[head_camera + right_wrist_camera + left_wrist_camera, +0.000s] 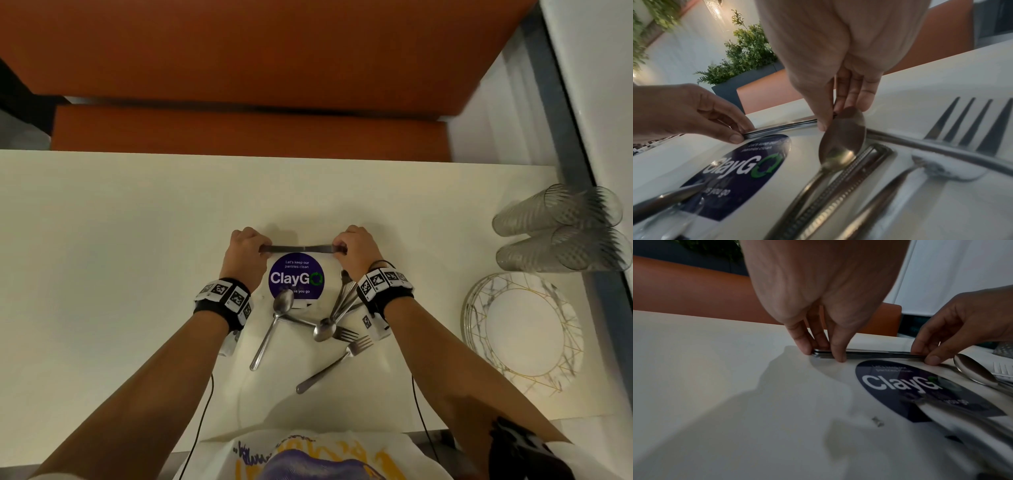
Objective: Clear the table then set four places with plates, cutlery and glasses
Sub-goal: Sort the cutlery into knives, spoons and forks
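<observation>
A bundle of knives (301,249) (869,353) (785,127) lies sideways on the white table (120,257), just beyond a round ClayGo sticker (296,277). My left hand (247,244) (818,344) pinches its left end; my right hand (349,245) (838,104) pinches its right end. Loose spoons (274,322) (840,142) and forks (337,359) (970,125) lie between my wrists. A stack of marbled plates (524,332) sits at the right, with several clear glasses (561,226) lying on their sides behind it.
An orange bench seat (246,130) runs along the table's far edge. A window frame (565,137) borders the right side. Cables hang from both wrists over the near table edge. Potted plants (748,53) stand beyond the bench.
</observation>
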A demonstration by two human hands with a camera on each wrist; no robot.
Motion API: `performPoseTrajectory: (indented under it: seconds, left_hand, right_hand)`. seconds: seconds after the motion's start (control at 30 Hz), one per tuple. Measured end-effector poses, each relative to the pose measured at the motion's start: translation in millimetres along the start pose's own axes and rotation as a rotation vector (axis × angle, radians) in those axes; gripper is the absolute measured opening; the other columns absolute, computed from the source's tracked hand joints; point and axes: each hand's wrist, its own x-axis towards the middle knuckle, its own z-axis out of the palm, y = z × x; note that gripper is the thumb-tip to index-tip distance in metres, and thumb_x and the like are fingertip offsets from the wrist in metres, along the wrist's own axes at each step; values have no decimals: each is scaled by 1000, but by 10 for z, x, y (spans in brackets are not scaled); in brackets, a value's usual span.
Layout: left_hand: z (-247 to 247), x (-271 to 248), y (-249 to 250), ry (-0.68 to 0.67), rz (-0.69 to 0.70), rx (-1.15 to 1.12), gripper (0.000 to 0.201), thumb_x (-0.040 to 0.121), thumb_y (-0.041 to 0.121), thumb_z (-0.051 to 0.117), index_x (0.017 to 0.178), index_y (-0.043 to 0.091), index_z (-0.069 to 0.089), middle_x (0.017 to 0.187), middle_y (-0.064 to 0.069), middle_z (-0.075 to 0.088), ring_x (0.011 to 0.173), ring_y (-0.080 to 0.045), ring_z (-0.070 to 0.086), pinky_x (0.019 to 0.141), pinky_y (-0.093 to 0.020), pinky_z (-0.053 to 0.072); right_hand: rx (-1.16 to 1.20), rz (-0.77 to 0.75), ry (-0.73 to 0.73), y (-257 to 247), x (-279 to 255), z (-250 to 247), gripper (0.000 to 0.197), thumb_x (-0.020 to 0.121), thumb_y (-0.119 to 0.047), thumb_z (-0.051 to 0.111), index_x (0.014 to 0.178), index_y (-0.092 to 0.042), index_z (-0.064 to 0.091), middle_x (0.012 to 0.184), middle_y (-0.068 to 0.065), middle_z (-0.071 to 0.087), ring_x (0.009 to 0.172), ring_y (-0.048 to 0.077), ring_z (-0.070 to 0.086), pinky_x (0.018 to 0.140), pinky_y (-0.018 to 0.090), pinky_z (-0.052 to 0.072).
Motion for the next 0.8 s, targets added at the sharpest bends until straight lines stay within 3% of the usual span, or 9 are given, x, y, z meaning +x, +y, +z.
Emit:
performPoseTrajectory:
  seconds: [0.13,0.27,0.43,0.6,0.7,0.8]
  left_hand:
    - [-10,-2,-21,7,13,1,17,90,1,74,106,5,78,107,-7,66,108,-27,54,83,-32,47]
    - [-10,2,-26,11,6,11,16,89,2,75,104,7,79,107,-7,66,107,-28,54,82,-38,52]
    - [-17,-22,-38,37,5,0,15,89,4,77,103,7,78,107,-7,67,104,-27,53,79,-35,49]
    - [-45,-53,-85,9,13,25,32,86,8,80,118,12,73,117,-4,64,113,-26,52,87,-37,53]
    - [-74,-138,-120,95,55,47,40,85,12,80,123,14,69,120,-7,61,112,-28,53,89,-37,53]
    - [-88,-285,-83,232,85,29,30,86,13,75,115,11,67,109,-8,62,101,-29,56,86,-40,53]
  right_hand:
    - [-7,-12,-9,-13,-2,-10,6,87,-8,70,93,-9,72,96,6,61,97,23,51,79,26,39]
    - [-7,-20,-20,-17,-8,-16,7,87,-8,68,93,-10,71,97,6,61,98,24,52,80,27,41]
    - [-6,-34,8,-50,-30,11,10,87,-6,68,96,-10,71,100,6,61,99,23,52,85,34,48]
    - [-58,-17,11,-66,-60,-10,19,87,-13,67,106,-14,69,105,2,61,103,23,52,90,39,49]
    - [-49,3,31,-57,-101,-49,26,88,-17,66,115,-17,66,110,2,60,105,21,51,91,35,47]
    - [31,3,116,-69,-218,-86,21,88,-12,67,108,-17,68,102,0,61,99,19,52,87,32,48]
